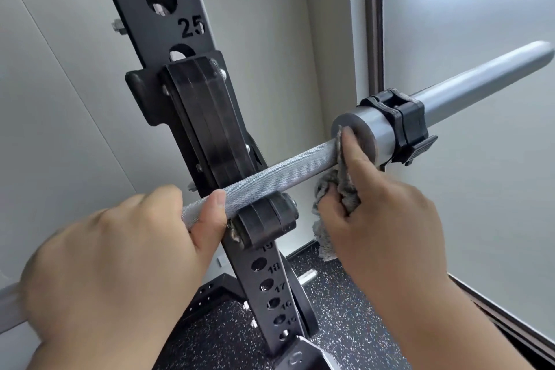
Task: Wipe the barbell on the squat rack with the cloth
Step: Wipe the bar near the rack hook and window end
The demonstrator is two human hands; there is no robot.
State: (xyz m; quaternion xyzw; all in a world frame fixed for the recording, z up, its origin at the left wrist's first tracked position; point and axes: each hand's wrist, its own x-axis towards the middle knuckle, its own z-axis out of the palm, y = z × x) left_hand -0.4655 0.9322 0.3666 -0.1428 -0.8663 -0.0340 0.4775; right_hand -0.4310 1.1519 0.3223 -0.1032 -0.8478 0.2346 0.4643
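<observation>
As only the head view is given, everything is told from it. The barbell [270, 171] is seen lying in the J-hook [264, 219] of the squat rack [168, 9]. Its knurled shaft runs from lower left up to the right, where it meets the thick sleeve shoulder [365, 132]. Beyond that, a black collar clamp [399, 126] is fastened on the smooth sleeve [480, 78].

The left hand [114, 264] is closed round the shaft just beside the hook, with the fingers curled over the top and the thumb laid against the near side. This grip is judged to be there so that the bar is kept from rolling or sliding in the hook while it is rubbed.

The grey cloth [339, 186] is bunched in the right hand [381, 207] and gripped by the curled lower fingers. One finger is stretched out, and a fold of cloth is carried up with it into the corner where shaft meets shoulder. The rest of the cloth is left hanging below the bar. The single finger is judged to be used because that corner is too tight for a whole palm.

The wipe is taken to be under way at the outer end of the shaft. The sleeve past the clamp is not touched by the cloth. A speckled floor [345, 324] is seen beneath.
</observation>
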